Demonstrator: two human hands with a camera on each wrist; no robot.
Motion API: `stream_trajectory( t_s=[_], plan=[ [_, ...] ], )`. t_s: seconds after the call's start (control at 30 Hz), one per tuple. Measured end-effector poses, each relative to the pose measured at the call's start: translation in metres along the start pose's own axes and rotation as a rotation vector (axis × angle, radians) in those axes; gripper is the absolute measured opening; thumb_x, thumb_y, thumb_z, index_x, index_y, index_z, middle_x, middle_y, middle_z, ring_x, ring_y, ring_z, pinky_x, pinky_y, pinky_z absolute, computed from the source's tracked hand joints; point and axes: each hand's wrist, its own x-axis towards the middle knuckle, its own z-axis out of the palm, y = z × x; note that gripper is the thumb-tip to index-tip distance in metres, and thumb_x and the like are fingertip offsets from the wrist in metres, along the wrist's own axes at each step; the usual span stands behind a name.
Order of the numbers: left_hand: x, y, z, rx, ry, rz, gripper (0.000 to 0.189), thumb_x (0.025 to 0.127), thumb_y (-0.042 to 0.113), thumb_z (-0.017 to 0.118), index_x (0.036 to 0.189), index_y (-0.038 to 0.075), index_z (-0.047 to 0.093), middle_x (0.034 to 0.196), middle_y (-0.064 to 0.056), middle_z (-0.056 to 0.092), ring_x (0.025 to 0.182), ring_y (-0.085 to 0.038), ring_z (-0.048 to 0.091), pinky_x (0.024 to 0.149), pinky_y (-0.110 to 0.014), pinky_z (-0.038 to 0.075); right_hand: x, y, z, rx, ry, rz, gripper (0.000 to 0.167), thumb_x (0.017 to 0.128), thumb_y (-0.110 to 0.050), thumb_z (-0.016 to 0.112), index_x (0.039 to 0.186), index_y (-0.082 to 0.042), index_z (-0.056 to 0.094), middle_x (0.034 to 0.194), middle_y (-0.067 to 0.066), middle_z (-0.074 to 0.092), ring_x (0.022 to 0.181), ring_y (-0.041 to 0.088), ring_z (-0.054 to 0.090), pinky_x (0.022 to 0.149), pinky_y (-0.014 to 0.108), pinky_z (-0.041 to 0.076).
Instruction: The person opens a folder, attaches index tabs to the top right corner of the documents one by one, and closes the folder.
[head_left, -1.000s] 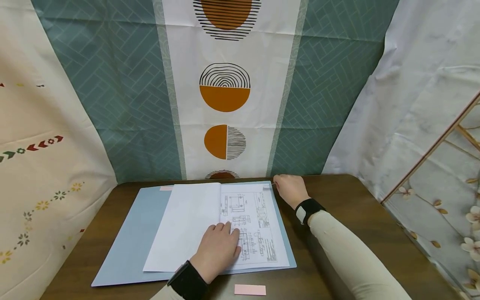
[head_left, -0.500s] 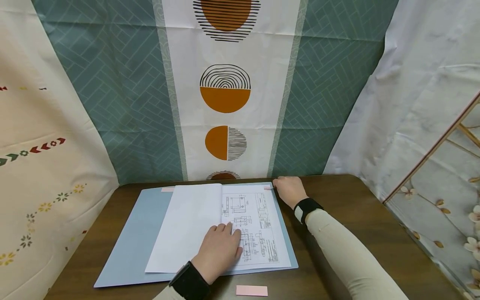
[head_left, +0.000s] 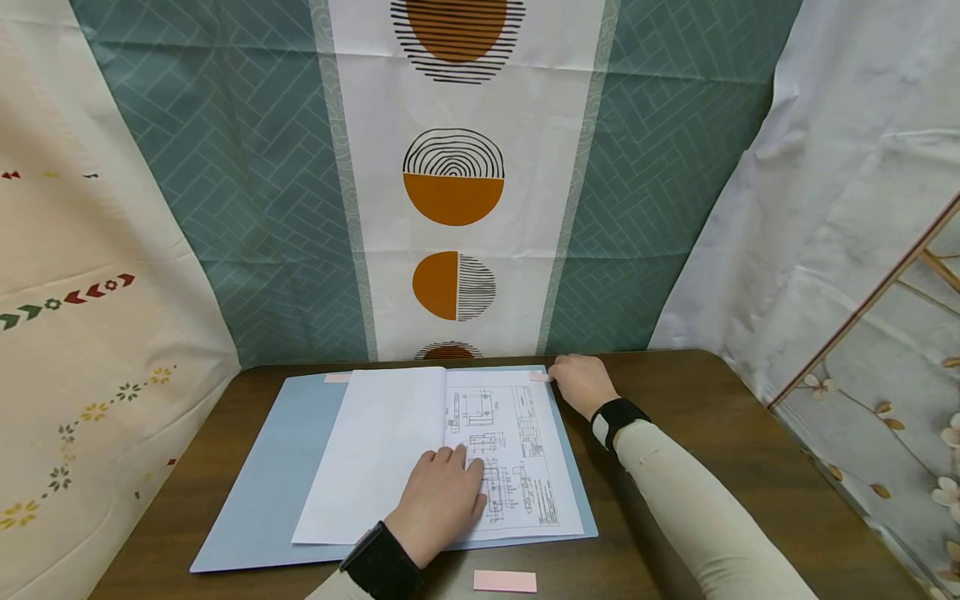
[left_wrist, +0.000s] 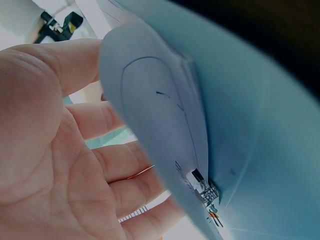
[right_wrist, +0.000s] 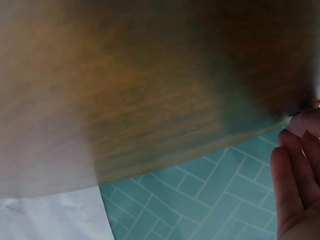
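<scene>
A stapled-looking set of white sheets (head_left: pixel 375 467) lies opened on a blue folder (head_left: pixel 262 483); the right page (head_left: pixel 513 454) carries technical drawings. My left hand (head_left: pixel 438 500) rests on that page near the fold, fingers extended. In the left wrist view its palm (left_wrist: pixel 30 150) faces a curved-up sheet (left_wrist: pixel 150 100). At the far right corner my right hand (head_left: pixel 583 383) pinches the end of a small pink sticky tab (head_left: pixel 539 377), which overlaps the page corner. The right wrist view shows the thumb and fingers (right_wrist: pixel 287 195) together on a pale scrap (right_wrist: pixel 299 124).
Another pink tab (head_left: pixel 337 377) shows at the folder's far left edge. A pink sticky strip (head_left: pixel 505 581) lies near the front of the brown wooden table (head_left: pixel 720 467). A patterned curtain (head_left: pixel 292 208) hangs just behind the table.
The pink tab by the right hand shows more plainly now, lying flatter over the page corner. My left hand has stayed in place on the page; the view has shifted slightly.
</scene>
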Motion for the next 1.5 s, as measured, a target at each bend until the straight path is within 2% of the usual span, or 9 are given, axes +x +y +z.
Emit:
stream_trajectory(
  t_s=[0.13,0.3,0.6,0.73,0.93,1.3,1.5],
  plan=[
    [-0.001,0.000,0.001,0.009,0.012,0.007,0.040,0.095,0.040,0.084,0.118,0.006,0.081,0.122,-0.019,0.077,0.110,-0.035,0.073,0.092,-0.052,0.058,-0.002,0.002,0.001,0.052,-0.037,0.011,0.021,0.098,0.006,0.077,0.104,-0.012,0.088,0.104,0.005,0.078,0.097,0.025,0.073,0.084,0.038,0.062],
    [-0.001,0.001,0.000,0.009,0.013,0.009,0.039,0.095,0.039,0.084,0.118,0.007,0.081,0.119,-0.018,0.077,0.108,-0.034,0.073,0.090,-0.052,0.058,-0.001,0.004,0.001,0.062,-0.058,0.008,0.022,0.098,0.006,0.078,0.108,-0.011,0.089,0.107,0.005,0.078,0.099,0.024,0.071,0.089,0.037,0.061],
    [-0.001,0.000,-0.002,0.011,0.008,0.011,0.041,0.096,0.039,0.083,0.119,0.006,0.080,0.118,-0.018,0.076,0.107,-0.034,0.072,0.091,-0.053,0.057,-0.004,0.002,-0.002,0.100,-0.083,0.031,0.023,0.098,0.006,0.074,0.107,-0.009,0.088,0.103,0.005,0.077,0.094,0.024,0.069,0.085,0.038,0.061],
    [-0.001,0.000,-0.002,0.017,0.007,0.011,0.041,0.096,0.040,0.083,0.119,0.006,0.080,0.119,-0.019,0.076,0.108,-0.034,0.072,0.091,-0.052,0.057,-0.008,-0.002,-0.004,0.117,-0.109,0.058,0.025,0.101,0.004,0.071,0.116,-0.009,0.086,0.105,0.007,0.077,0.092,0.024,0.070,0.086,0.040,0.061],
    [-0.002,0.001,-0.002,0.019,-0.002,0.006,0.041,0.097,0.040,0.082,0.119,0.006,0.080,0.118,-0.018,0.076,0.107,-0.034,0.072,0.090,-0.052,0.057,-0.011,-0.005,-0.006,0.121,-0.120,0.066,0.030,0.103,0.001,0.070,0.129,-0.009,0.082,0.113,0.010,0.079,0.102,0.028,0.076,0.094,0.044,0.062],
    [0.000,0.003,0.000,0.012,-0.025,0.005,0.043,0.097,0.040,0.082,0.123,0.006,0.080,0.123,-0.019,0.076,0.111,-0.035,0.072,0.094,-0.053,0.057,-0.017,-0.004,-0.010,0.075,-0.095,0.028,0.033,0.099,0.004,0.074,0.126,-0.011,0.084,0.104,0.009,0.076,0.092,0.026,0.072,0.085,0.041,0.062],
    [0.000,0.002,-0.005,0.008,-0.076,0.001,0.044,0.098,0.040,0.082,0.125,0.006,0.078,0.121,-0.018,0.075,0.111,-0.035,0.071,0.094,-0.054,0.057,-0.017,-0.005,-0.008,0.056,-0.084,0.000,0.034,0.101,0.002,0.073,0.129,-0.013,0.084,0.104,0.009,0.074,0.090,0.025,0.070,0.083,0.039,0.061]
  ],
)
